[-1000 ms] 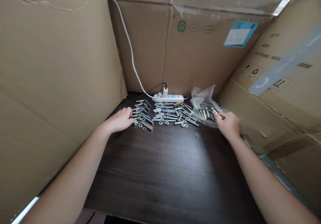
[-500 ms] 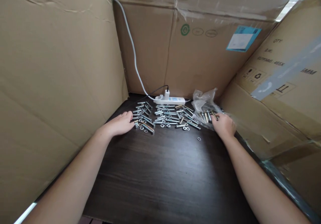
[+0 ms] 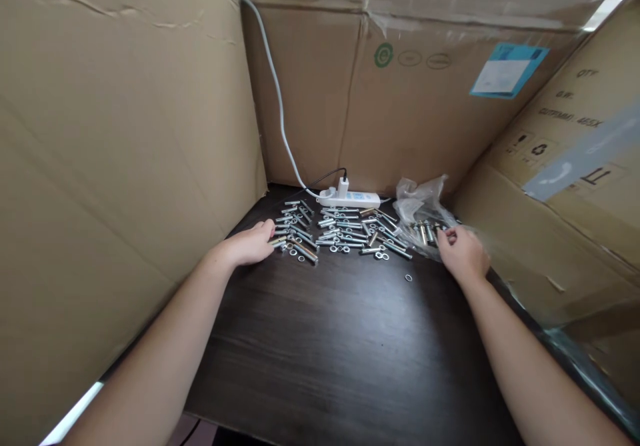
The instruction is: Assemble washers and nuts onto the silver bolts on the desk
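Observation:
My left hand (image 3: 254, 243) rests at the left edge of a group of metal bolts (image 3: 303, 233), washers and nuts on the dark table. Its fingers are closed against the nearest bolt ends, and what they hold, if anything, is hidden. My right hand (image 3: 465, 254) is at a clear plastic bag (image 3: 417, 196) with several bolts (image 3: 424, 234) lying on or in it. The thumb and fingers there are bent together, with no object clearly visible between them. Between the hands lies a wider spread of bolts (image 3: 350, 236), sleeves and nuts.
Behind the bolts lies a white power strip (image 3: 357, 199) with a plug and a grey cable (image 3: 277, 93). Cardboard walls (image 3: 320, 99) close in the dark table (image 3: 320, 339) at the left, back and right. A single washer (image 3: 409, 278) lies nearer me.
The view has shifted slightly, so everything sits further right. A bolt showing at my right fingertips earlier is no longer visible there. My left hand stays beside the left bolts.

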The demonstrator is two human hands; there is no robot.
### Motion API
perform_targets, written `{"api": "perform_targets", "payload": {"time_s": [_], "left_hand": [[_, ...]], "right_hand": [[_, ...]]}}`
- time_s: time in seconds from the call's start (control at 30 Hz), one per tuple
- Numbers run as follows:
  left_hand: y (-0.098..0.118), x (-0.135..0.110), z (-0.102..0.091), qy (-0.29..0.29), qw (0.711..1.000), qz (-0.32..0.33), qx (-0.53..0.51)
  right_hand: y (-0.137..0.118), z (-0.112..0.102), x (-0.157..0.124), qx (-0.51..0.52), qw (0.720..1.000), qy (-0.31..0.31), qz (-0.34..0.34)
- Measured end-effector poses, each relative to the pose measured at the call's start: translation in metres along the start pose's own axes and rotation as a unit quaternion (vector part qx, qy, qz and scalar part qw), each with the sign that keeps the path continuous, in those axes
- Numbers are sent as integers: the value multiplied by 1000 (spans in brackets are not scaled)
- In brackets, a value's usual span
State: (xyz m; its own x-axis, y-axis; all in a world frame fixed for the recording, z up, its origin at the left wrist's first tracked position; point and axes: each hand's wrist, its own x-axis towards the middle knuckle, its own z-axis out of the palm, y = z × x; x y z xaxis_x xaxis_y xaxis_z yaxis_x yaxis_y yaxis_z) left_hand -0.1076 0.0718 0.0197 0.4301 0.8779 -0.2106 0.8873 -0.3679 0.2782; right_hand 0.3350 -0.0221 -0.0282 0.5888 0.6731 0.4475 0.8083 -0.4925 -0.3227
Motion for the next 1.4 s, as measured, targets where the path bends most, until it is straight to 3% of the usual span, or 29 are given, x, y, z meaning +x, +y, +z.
{"api": "perform_targets", "payload": {"time_s": [0.1,0.23,0.4,0.53,0.6,0.73,1.0,1.4], "left_hand": [[-1,0,1,-5,1000,-8,-1],[-2,1,3,-10,1000,-3,-3],[-2,0,5,-3,1000,6,-1],[2,-2,5,16,1000,9,6],[3,-3,4,24,1000,16,7],[7,-5,4,33,999,43,2],[14,-4,7,29,998,49,7],[15,-7,8,-6,999,33,28]], "right_hand": [[-7,-5,-4,28,997,38,-54],[-42,-16,-23,121,970,26,-209],[-113,-32,-81,178,896,-89,-398],[-161,-33,-122,127,854,-162,-477],[-176,-30,-130,101,852,-177,-483],[-190,-23,-132,49,872,-188,-449],[-189,-21,-133,23,889,-187,-418],[-180,-22,-131,26,882,-180,-435]]}}
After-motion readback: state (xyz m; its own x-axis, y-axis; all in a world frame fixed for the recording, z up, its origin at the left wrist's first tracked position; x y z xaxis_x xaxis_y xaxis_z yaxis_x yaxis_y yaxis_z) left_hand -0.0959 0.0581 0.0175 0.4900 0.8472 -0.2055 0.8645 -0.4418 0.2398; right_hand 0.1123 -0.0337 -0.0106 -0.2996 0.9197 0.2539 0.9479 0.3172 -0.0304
